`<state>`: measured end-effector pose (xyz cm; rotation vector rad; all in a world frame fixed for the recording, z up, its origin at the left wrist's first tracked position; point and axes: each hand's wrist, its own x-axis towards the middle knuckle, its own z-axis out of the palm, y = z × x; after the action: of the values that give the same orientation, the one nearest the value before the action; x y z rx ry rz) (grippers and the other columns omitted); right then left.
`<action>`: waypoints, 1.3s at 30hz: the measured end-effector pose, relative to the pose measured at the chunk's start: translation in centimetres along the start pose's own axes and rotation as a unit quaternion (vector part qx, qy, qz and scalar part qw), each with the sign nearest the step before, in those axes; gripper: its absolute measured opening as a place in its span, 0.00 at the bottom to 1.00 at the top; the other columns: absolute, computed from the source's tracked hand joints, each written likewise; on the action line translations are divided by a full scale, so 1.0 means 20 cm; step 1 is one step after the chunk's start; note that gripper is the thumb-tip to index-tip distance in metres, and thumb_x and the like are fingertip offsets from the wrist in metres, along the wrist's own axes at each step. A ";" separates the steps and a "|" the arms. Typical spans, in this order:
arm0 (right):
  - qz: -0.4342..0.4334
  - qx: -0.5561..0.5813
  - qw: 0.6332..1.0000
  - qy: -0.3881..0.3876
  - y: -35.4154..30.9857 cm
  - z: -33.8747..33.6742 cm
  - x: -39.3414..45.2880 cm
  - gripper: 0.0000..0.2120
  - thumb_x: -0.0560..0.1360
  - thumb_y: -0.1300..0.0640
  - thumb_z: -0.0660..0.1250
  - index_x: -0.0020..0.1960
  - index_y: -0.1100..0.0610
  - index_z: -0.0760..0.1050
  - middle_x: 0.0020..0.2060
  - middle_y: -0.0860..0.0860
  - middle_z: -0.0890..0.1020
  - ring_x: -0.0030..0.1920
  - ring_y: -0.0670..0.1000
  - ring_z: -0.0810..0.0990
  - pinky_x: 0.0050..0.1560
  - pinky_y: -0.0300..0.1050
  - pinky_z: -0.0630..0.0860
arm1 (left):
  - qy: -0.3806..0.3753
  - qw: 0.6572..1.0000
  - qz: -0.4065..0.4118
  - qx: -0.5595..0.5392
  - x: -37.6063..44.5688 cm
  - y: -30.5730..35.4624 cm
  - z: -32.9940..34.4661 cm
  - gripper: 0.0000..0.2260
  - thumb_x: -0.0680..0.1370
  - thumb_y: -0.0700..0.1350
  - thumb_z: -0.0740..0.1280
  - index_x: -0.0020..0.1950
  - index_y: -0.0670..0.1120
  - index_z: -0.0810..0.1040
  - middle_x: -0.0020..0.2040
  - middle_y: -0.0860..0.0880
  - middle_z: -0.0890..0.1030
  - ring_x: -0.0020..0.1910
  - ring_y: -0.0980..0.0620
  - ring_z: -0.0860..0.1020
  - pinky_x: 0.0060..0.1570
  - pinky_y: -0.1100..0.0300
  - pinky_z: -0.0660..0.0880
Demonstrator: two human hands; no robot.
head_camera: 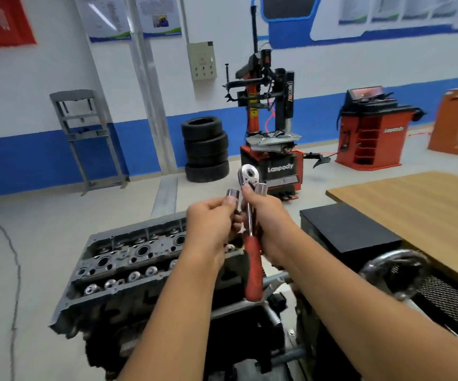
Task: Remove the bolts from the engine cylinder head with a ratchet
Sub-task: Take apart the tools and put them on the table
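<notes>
- The right hand (270, 224) is curled around the metal shaft of a ratchet (250, 235), holding it upright in front of the body, chrome head at the top, red grip hanging below the hand.
- A chrome socket (260, 189) sits at the ratchet head, just beside the right thumb.
- The left hand (208, 224) pinches a second chrome socket (232, 200) between thumb and fingers, just left of the ratchet shaft.
- The cylinder head (128, 259) lies below and to the left of both hands, on top of a dark engine block on a stand.
- Behind, a stack of tyres (205, 148) stands against a blue-and-white wall, next to a red tyre machine (270, 119).
- A wooden table (420, 204) is on the right.
</notes>
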<state>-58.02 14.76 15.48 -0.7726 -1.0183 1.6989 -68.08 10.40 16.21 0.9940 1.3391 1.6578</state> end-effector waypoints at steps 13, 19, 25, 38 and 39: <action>-0.156 0.084 0.881 0.439 -0.56 -1.71 -0.95 0.14 0.80 0.52 0.72 0.57 0.62 0.82 0.42 0.59 0.87 0.34 0.54 0.85 0.30 0.46 0.80 | -0.281 0.954 0.049 0.097 -0.80 -0.45 1.92 0.06 0.77 0.51 0.76 0.41 0.55 0.85 0.28 0.63 0.80 0.32 0.66 0.82 0.30 0.71 0.74; -0.107 -0.031 0.787 0.606 -0.68 -2.36 -1.57 0.09 0.79 0.55 0.73 0.48 0.62 0.79 0.28 0.53 0.76 0.19 0.46 0.66 0.20 0.38 0.60 | -0.451 0.881 -0.096 0.105 -1.40 -0.68 2.50 0.03 0.79 0.44 0.73 0.48 0.47 0.86 0.45 0.42 0.87 0.47 0.41 0.86 0.51 0.50 0.84; -0.002 -0.085 0.713 0.696 -0.57 -2.75 -1.92 0.10 0.75 0.57 0.73 0.38 0.58 0.76 0.24 0.52 0.72 0.18 0.48 0.64 0.21 0.36 0.60 | -0.535 0.816 -0.119 0.187 -1.76 -0.96 2.74 0.05 0.79 0.44 0.74 0.46 0.44 0.82 0.49 0.41 0.86 0.47 0.42 0.85 0.46 0.51 0.84; 0.107 -0.084 0.740 0.659 -0.59 -2.96 -2.02 0.08 0.84 0.57 0.63 0.50 0.59 0.77 0.29 0.54 0.77 0.16 0.47 0.71 0.22 0.41 0.74 | -0.549 0.800 0.058 0.236 -1.86 -1.14 2.77 0.06 0.79 0.49 0.73 0.49 0.47 0.85 0.40 0.54 0.81 0.42 0.54 0.81 0.38 0.62 0.76; 0.119 -0.088 0.740 0.657 -0.60 -2.96 -2.04 0.09 0.84 0.58 0.62 0.48 0.60 0.77 0.26 0.54 0.77 0.16 0.48 0.72 0.21 0.41 0.75 | -0.554 0.798 0.058 0.227 -1.86 -1.14 2.75 0.06 0.78 0.51 0.74 0.49 0.49 0.84 0.39 0.56 0.79 0.41 0.57 0.80 0.35 0.65 0.72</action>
<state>10.53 -5.27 1.24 -1.8816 -0.0331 0.7880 -0.90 1.03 -2.21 1.9351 0.8118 0.5044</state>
